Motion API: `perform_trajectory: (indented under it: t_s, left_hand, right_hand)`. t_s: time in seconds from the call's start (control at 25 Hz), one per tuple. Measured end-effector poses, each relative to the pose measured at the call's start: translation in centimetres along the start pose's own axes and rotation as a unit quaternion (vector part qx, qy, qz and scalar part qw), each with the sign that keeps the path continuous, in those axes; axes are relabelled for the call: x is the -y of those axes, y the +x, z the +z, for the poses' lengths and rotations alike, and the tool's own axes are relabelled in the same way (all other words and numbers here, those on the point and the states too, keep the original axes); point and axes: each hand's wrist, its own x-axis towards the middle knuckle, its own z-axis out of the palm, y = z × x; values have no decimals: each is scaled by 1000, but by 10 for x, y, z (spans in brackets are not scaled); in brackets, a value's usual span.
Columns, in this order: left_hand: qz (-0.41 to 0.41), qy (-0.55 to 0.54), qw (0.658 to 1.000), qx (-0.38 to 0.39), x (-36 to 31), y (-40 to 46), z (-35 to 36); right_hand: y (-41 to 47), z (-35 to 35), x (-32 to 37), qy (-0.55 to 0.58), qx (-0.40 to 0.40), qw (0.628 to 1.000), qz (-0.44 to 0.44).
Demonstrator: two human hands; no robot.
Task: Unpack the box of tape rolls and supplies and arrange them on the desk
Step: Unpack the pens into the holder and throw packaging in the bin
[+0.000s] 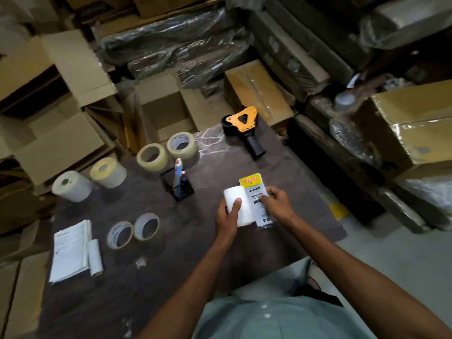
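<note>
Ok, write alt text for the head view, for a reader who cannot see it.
A person's left hand grips a white roll while the right hand pinches a yellow-topped packet beside it, over a dark desk. Tape rolls, a pen holder, a yellow tape dispenser and papers sit on it, with cardboard boxes stacked beyond.

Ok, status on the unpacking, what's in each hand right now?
Left hand grips white roll. Right hand pinches yellow-topped packet, touching the roll. Both over desk; pen holder close by on the left.
</note>
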Motion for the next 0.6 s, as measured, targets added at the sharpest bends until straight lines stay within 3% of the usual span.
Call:
perform_trajectory:
  t_s: [0.4,0.6]
  left_hand:
    - [-23,15,997,68,-37,21,213]
    - [-38,45,992,107,-29,38,320]
  right_hand:
    - [60,-191,0,115,-48,992,22]
    - [95,-278,-23,116,-92,986,78]
